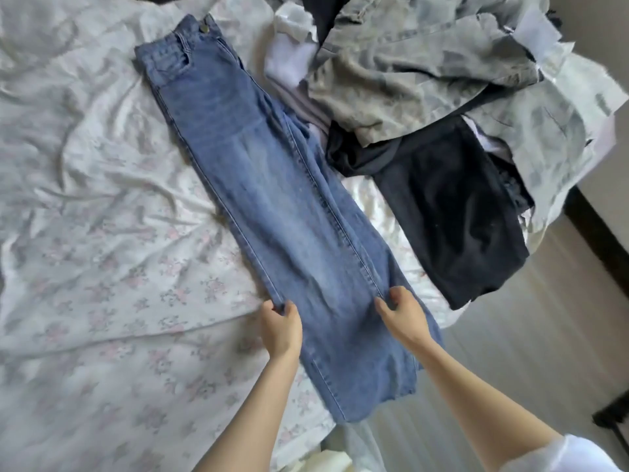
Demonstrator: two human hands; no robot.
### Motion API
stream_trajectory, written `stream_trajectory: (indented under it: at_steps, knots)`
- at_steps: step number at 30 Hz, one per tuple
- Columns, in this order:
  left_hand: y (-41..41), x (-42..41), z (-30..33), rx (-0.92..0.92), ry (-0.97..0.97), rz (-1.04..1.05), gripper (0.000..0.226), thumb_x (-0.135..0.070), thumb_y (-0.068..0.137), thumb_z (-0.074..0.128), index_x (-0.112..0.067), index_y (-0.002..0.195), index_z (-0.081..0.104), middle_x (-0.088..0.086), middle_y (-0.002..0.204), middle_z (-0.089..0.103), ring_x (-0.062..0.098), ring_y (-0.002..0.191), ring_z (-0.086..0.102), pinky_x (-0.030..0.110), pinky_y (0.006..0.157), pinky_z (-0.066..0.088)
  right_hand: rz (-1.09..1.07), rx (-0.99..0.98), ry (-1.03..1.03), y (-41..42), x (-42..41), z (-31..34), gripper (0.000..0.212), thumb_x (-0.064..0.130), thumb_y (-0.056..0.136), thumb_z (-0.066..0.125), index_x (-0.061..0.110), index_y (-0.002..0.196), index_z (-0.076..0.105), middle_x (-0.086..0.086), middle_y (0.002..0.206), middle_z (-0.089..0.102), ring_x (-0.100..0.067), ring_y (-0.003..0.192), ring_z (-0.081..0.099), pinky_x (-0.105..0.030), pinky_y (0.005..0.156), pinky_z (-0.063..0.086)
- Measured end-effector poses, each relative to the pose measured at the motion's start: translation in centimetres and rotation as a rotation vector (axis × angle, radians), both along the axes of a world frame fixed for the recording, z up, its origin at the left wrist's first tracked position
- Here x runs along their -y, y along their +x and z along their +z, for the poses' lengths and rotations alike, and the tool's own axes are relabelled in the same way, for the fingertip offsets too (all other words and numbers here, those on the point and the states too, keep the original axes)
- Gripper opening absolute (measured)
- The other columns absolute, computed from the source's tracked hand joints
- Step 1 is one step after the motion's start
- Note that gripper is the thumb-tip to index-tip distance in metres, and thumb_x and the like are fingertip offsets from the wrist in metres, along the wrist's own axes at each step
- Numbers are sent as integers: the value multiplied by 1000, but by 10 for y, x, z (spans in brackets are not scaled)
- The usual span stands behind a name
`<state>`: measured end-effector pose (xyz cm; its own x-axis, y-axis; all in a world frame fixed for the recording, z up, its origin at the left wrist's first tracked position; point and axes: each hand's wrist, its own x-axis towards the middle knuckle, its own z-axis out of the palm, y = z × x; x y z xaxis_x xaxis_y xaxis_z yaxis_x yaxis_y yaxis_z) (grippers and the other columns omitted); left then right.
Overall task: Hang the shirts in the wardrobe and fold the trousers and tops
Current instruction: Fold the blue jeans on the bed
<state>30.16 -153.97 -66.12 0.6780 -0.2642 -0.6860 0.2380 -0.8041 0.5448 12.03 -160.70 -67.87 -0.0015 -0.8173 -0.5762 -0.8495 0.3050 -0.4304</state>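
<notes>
Blue jeans (272,185) lie flat on the bed, folded lengthwise with one leg on the other. Their waistband is at the far end and the hems reach over the bed's near edge. My left hand (280,327) pinches the left edge of the legs, low down. My right hand (401,315) pinches the right seam at about the same height. A dark folded garment (449,216) lies to the right of the jeans. Behind it is a heap of grey clothes (408,69) with white pieces (292,59) among them.
The bed has a wrinkled white sheet with a faint flower print (102,216), bare on the left side. Wooden floor (527,352) shows at the lower right past the bed's corner. A dark piece of furniture (592,229) stands at the right edge.
</notes>
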Motion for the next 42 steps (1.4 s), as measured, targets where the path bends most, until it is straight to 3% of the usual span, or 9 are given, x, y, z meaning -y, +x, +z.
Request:
stream_trajectory:
  at_steps: [8,13,17,22,26,29,34,38,42]
  knots:
    - [-26,-36,-7,-321,-123,63,15,-21,95,52,-11,105,58,9,111,65,27,104,61,45,96,47,218,-33,326,-60,-21,-3,36,35,89,55,18,65,34,4,64,45,-22,71,47,-31,62,32]
    - [-57,-37,12,-366,-403,263,10,-18,96,51,-12,92,59,5,100,67,19,93,65,38,83,51,129,-77,-56,-103,-32,22,41,45,91,49,17,62,42,-4,66,60,-31,73,52,-32,58,30]
    - [-88,-43,1,-299,-73,-49,4,-15,93,53,-14,91,56,11,107,65,29,101,62,46,91,49,112,-203,-83,-139,-32,20,36,46,93,43,18,71,49,-9,82,67,-35,85,59,-33,60,33]
    - [-101,-43,-5,-33,340,-683,31,-23,87,55,-9,114,57,12,120,60,31,110,56,38,90,47,251,-536,361,-157,-31,0,32,18,92,39,15,124,42,-9,132,48,-28,120,46,-40,95,34]
    - [-88,-33,13,334,183,-529,48,-24,88,56,-9,131,39,16,132,41,33,121,40,41,91,39,174,-340,-4,-123,-28,8,53,6,86,40,13,139,32,-11,138,42,-32,122,42,-40,96,34]
    - [-67,-13,19,570,61,-855,64,-26,90,52,-17,146,22,14,152,17,30,139,17,45,106,26,483,-106,-351,-70,-13,22,59,6,86,43,14,144,30,-12,149,30,-30,135,30,-42,107,26]
    - [-16,14,-13,710,203,-1412,62,-46,97,29,-29,149,1,1,158,-10,23,144,-13,52,113,-5,1002,-264,-247,-13,10,7,56,31,100,25,23,149,0,1,157,-6,-20,145,-6,-44,115,-2]
    - [44,45,-29,828,239,-1402,61,-53,96,21,-31,149,0,-3,158,-8,23,144,-13,57,109,-10,1032,-321,-320,36,34,1,57,33,101,21,17,149,-5,-1,157,-10,-21,144,-12,-46,111,-18]
    - [114,105,-38,899,191,-1259,61,-54,95,22,-32,149,3,-5,158,-4,23,144,-10,58,109,-10,1127,-281,-481,118,85,-5,57,37,99,30,14,148,14,-6,156,10,-26,144,4,-47,112,-7]
